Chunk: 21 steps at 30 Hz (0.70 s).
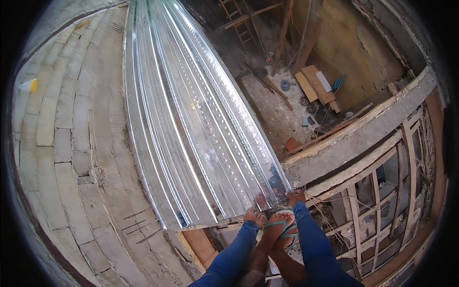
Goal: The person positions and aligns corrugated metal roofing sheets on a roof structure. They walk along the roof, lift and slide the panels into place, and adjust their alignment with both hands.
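Observation:
A long, shiny corrugated metal decking sheet stretches away from me, its ribs dotted with rows of small embossed marks. My left hand is closed on its near edge, just left of my feet. At the near right corner, my right hand grips the same sheet. Both hands are partly bent over the edge, so the undersides of the fingers are hidden. Blue sleeves cover both forearms. My feet, in sandals with green straps, stand close together between the hands.
Left of the sheet runs a grey block wall with rebar stubs sticking out. A concrete beam crosses at right. Below lies a lower room with planks and a wooden ladder. Gapped wooden framing fills the near right.

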{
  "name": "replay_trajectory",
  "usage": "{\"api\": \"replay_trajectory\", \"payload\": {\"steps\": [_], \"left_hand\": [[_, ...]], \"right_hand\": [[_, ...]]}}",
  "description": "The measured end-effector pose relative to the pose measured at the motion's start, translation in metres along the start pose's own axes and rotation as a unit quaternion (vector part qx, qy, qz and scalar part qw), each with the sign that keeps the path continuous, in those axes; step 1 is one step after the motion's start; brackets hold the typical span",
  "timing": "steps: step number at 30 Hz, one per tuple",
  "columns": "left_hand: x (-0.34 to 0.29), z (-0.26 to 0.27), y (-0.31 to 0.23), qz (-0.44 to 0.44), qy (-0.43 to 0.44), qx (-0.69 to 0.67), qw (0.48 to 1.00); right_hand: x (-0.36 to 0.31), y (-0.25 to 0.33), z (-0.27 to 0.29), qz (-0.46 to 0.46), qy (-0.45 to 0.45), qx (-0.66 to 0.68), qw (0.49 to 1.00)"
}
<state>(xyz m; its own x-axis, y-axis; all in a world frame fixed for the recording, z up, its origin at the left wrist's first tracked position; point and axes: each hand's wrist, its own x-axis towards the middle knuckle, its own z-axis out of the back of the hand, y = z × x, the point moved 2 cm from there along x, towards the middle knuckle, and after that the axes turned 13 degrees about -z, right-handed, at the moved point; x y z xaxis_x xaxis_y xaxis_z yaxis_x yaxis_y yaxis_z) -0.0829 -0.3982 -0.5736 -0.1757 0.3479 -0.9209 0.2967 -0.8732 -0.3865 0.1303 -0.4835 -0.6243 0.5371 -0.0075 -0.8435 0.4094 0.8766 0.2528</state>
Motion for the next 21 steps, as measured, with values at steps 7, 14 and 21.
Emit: {"api": "replay_trajectory", "payload": {"steps": [7,14,21], "left_hand": [[0.033,0.006,0.016,0.017,-0.041,-0.086,0.995],[0.028,0.005,0.029,-0.002,-0.149,-0.105,0.983],[-0.001,0.008,0.002,0.033,-0.036,-0.07,0.996]], "right_hand": [[-0.024,0.024,-0.003,0.044,-0.17,-0.08,0.981],[-0.028,0.023,0.003,0.11,-0.105,-0.107,0.983],[-0.036,0.028,0.007,0.189,-0.148,-0.139,0.961]]}}
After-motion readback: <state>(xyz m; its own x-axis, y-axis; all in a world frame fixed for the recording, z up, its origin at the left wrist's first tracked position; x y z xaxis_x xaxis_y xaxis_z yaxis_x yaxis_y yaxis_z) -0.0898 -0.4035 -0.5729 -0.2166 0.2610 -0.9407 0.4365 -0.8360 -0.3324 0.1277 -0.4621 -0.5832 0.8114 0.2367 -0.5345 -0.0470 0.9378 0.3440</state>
